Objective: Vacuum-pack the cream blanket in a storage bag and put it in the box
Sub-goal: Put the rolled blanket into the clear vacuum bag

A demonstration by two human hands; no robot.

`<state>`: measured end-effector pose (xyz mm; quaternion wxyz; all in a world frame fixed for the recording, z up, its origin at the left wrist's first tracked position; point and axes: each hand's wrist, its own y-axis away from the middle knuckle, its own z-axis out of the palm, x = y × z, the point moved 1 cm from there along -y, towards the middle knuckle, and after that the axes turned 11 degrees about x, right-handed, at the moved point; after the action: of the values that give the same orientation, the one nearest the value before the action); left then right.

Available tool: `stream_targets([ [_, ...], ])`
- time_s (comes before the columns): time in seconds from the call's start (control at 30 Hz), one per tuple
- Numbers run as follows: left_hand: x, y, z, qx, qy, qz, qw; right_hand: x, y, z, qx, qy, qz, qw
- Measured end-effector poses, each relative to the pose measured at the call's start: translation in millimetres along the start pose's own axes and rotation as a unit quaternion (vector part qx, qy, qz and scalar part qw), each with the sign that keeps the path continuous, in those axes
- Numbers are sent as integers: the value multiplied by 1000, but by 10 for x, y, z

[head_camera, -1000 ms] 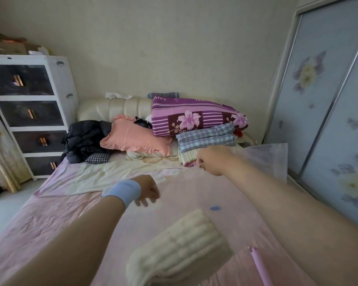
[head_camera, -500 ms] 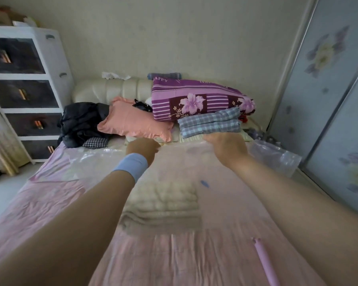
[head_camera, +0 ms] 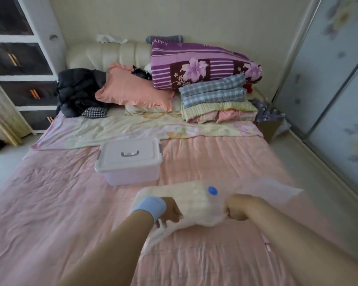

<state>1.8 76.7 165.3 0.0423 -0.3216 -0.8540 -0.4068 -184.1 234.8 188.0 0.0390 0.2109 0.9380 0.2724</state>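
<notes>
While held up over the pink bedspread (head_camera: 50, 203), got the folded cream blanket (head_camera: 196, 205) sitting inside the clear storage bag (head_camera: 256, 187), blue valve (head_camera: 212, 190) up top. Gripped at both ends, left hand (head_camera: 170, 211) and right hand (head_camera: 238, 207) curled tight on the plastic. Further back on the bed, white box (head_camera: 128, 162), lid on.

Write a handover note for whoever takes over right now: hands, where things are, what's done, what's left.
Left hand: grips the storage bag at its near left edge.
Right hand: grips the bag at its near right edge.
Cream blanket: inside the bag, with the blue valve facing up.
Box: on the bed beyond the hands, with its lid on.
Done: the blanket is bagged. The blur hides whether the bag is sealed or vacuumed.
Left: check the seal and air, open the box, put the bag in.
</notes>
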Motion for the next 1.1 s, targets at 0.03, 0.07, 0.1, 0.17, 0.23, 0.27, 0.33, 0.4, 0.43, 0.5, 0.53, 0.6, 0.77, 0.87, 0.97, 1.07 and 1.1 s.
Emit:
stream_targets([
  [0.03,-18,-20,100,-40,-3,-5,999,-10,3,150,-64,23,8,998],
  [0.07,-20,-23,190,-77,-11,-12,997,-20,12,313,-135,44,20,990],
  [0.1,-33,-52,259,-100,-25,-14,995,14,-37,506,-199,40,35,978],
  [0.17,-81,-144,340,-94,-39,-21,995,170,-284,958,-284,-25,70,956],
  [0.23,-127,-242,371,-47,-40,-22,998,114,-294,1024,-290,-98,106,946],
  [0.27,-141,-285,378,-14,-53,-15,998,24,-227,933,-236,-109,107,960],
  [0.33,-165,-389,412,55,-96,5,994,-37,-252,857,-89,-114,69,987],
  [0.4,-232,-549,493,97,-109,10,989,-61,-402,919,-10,-162,56,985],
  [0.43,-289,-653,553,109,-107,7,988,-91,-506,992,10,-178,61,982],
  [0.5,-393,-840,653,133,-100,-2,986,-129,-737,1180,35,-185,75,979],
  [0.53,-448,-944,702,146,-96,-9,985,-166,-853,1260,50,-185,69,979],
  [0.6,-563,-1129,797,166,-88,-33,982,-250,-1072,1401,91,-185,44,977],
  [0.77,-961,-1571,1130,202,-50,-138,968,-313,-1580,1926,124,-243,126,954],
  [0.87,-1155,-1823,1399,203,-107,-151,961,-292,-1732,2267,129,-275,164,938],
  [0.97,-1232,-1992,1532,238,-135,-144,951,-337,-1853,2503,175,-294,168,924],
  [1.07,-1376,-2148,1438,266,-130,-139,945,-443,-2023,2598,217,-329,138,909],
  [1.1,-1443,-2201,1375,278,-127,-137,942,-468,-2098,2614,228,-332,122,907],
])
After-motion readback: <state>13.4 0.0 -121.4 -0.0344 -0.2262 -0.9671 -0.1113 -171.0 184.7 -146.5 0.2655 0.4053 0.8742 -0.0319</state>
